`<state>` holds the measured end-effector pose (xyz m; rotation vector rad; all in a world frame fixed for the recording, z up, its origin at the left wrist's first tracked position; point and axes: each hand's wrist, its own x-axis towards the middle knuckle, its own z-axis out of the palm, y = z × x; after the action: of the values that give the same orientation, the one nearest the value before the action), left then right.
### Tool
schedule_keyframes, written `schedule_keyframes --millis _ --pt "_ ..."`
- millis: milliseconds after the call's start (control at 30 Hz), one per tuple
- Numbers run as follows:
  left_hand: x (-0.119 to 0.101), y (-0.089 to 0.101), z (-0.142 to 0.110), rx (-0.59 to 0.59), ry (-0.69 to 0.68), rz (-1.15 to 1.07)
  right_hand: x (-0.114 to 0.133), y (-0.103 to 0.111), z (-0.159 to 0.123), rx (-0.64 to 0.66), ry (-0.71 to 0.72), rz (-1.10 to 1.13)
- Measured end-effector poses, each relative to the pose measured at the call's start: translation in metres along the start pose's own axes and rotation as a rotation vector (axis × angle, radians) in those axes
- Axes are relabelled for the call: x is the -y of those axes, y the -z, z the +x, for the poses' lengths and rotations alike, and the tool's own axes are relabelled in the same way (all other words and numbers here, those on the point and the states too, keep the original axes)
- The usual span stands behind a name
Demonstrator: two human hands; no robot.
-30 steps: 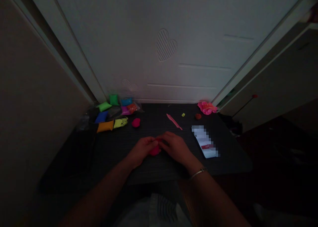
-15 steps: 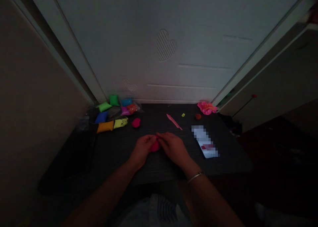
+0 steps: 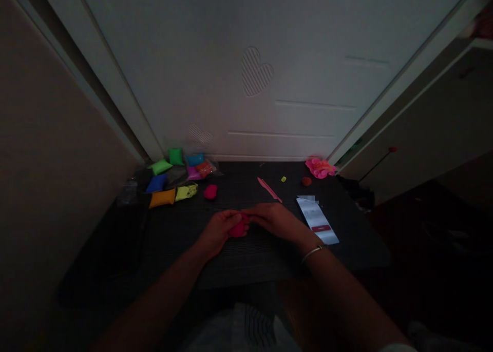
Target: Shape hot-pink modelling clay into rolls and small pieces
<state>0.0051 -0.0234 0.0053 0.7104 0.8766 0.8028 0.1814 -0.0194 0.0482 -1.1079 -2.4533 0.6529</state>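
Observation:
The scene is dim. My left hand point(image 3: 219, 230) and my right hand point(image 3: 274, 219) meet over the middle of a dark table point(image 3: 185, 249). Between their fingertips sits a small lump of red-pink clay point(image 3: 238, 229). Both hands pinch it, fingers curled onto it. A thin bracelet point(image 3: 313, 251) circles my right wrist. A second red-pink clay lump point(image 3: 210, 191) lies apart, farther back to the left.
Several coloured clay packets point(image 3: 169, 180) lie at the back left. A pink modelling stick point(image 3: 269, 189), a tiny yellow bit point(image 3: 284, 178), a red bit point(image 3: 306, 180) and a pink clay flower point(image 3: 320, 168) lie at the back right. A phone point(image 3: 318, 220) lies right of my hand. A white door point(image 3: 254, 75) stands behind.
My right hand has turned and its forearm has swung out to the right. The clay lump and left hand stay at about the same spot.

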Motion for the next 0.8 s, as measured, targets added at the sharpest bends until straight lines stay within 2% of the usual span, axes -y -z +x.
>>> schedule_keyframes --millis 200,367,800 --pt "0.001 0.001 0.000 -0.014 -0.021 -0.009 0.004 0.011 0.001 0.106 0.063 -0.049" --pt "0.000 0.000 -0.001 -0.028 -0.010 -0.005 0.001 0.011 0.004 0.136 0.075 -0.023" --pt "0.002 -0.001 -0.003 0.008 -0.063 -0.088 -0.009 -0.004 0.004 -0.023 0.030 0.020"
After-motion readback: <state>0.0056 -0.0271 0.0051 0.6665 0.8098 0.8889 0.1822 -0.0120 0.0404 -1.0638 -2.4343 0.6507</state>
